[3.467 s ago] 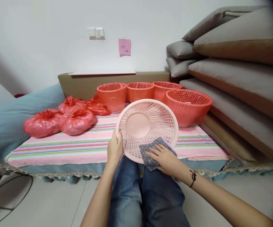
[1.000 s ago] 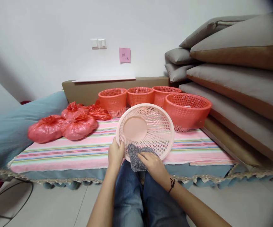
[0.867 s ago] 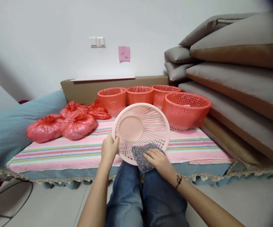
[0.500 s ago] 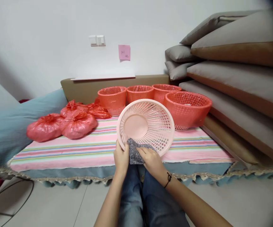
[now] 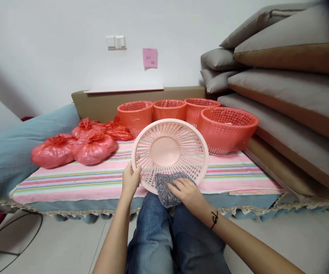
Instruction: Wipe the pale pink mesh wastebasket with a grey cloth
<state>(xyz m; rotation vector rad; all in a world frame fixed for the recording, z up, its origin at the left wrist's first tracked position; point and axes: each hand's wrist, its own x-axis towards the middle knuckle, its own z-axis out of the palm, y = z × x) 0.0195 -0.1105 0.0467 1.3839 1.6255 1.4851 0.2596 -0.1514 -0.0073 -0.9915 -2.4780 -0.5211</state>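
- The pink basket is held in the middle of the frame, tilted so that its inside can be seen.
- Its rim is gripped at the lower left by the left hand; the fingers are closed, with the thumb on the inner side.
- A gray rag is held by the right hand against the basket's lower edge. The fingers are a bit bent and laid on the rag; the thumb is hidden.
- A thin black band is worn on the right wrist.
- Blue jeans are seen at the bottom middle, just below the basket.
- Behind the basket, four red baskets are set on the couch, from the middle toward the right.
- Red bags are bunched at the left, on a striped sheet.
- Gray and brown cushions are piled high at the right.
- A pink note is stuck on the wall at the top middle, near white switches.
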